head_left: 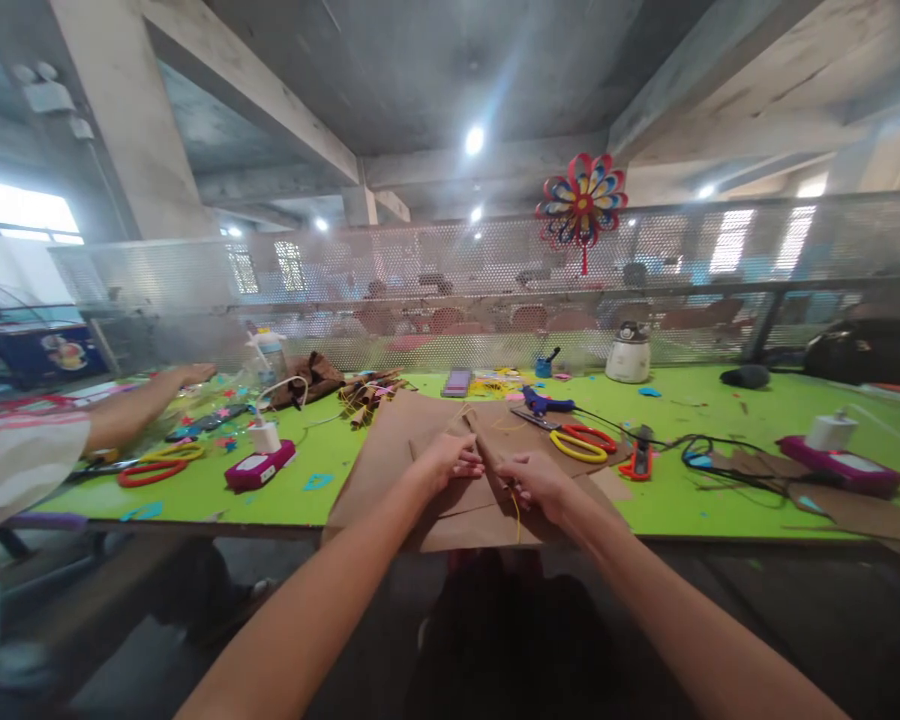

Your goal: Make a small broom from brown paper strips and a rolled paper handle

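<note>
Two purple power strips (261,466) are flanking the brown paper (390,440) on the worktop (667,510); one glue gun (547,403) is lying beyond. The left hand (454,460), half curled, and right hand (529,480), fingers bent, are apparently pinching one rolled paper piece (485,448) between them.

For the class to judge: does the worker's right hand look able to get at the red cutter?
Probably yes: only low-lying brown paper and green tabletop separate the right hand from the red cutter, though its fingers seem busy at the rolled paper.
</note>
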The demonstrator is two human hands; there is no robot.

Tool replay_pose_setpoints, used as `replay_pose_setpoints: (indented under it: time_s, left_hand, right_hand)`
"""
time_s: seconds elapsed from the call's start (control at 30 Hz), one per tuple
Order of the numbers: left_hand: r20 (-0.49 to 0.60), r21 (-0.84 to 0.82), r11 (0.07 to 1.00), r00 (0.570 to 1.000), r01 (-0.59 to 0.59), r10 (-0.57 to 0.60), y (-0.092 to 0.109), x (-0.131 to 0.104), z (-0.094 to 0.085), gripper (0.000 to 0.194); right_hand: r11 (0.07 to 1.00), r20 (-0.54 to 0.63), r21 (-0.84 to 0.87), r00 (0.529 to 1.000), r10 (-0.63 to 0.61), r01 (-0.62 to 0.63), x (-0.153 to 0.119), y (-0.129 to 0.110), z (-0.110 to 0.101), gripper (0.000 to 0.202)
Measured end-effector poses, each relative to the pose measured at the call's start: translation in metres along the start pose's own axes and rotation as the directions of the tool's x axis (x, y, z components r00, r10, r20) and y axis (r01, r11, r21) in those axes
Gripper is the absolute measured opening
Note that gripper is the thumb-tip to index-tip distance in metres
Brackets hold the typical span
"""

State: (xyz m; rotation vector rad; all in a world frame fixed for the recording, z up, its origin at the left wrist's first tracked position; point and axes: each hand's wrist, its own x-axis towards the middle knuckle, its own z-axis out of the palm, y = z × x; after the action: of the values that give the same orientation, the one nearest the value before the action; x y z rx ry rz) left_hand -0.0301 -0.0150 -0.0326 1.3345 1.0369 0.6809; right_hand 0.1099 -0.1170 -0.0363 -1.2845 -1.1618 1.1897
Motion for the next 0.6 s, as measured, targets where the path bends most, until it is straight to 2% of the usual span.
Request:
replay_pose_setpoints:
  time_s: [0.13, 0.23, 0.43, 0.6]
  left_hand:
    - [-0.016, -0.1, 0.994, 0.999, 0.043, -0.045, 0.006, 0.004, 0.019, 0.02]
    - [-0.058, -0.146, 0.988, 0.997, 0.051, -0.06, 0.006, 0.009, 0.026, 0.016]
    - [-0.095, -0.181, 0.983, 0.994, 0.04, -0.057, 0.001, 0.009, 0.026, 0.015]
    - [-0.146, -0.145, 0.988, 0.989, -0.054, 0.032, -0.004, -0.004, 0.024, 0.01]
  right_hand:
    - [0.994, 0.027, 0.111, 1.0, 0.016, -0.019, 0.002, 0.005, -0.006, 0.015]
    - [0.982, 0.041, 0.184, 0.999, 0.03, -0.037, 0.005, 0.009, -0.008, 0.015]
    - [0.918, 0.134, 0.368, 0.986, 0.103, -0.146, 0.012, 0.008, -0.022, 0.013]
    - [0.855, 0.24, 0.476, 0.966, 0.1, -0.207, 0.011, 0.002, -0.04, 0.011]
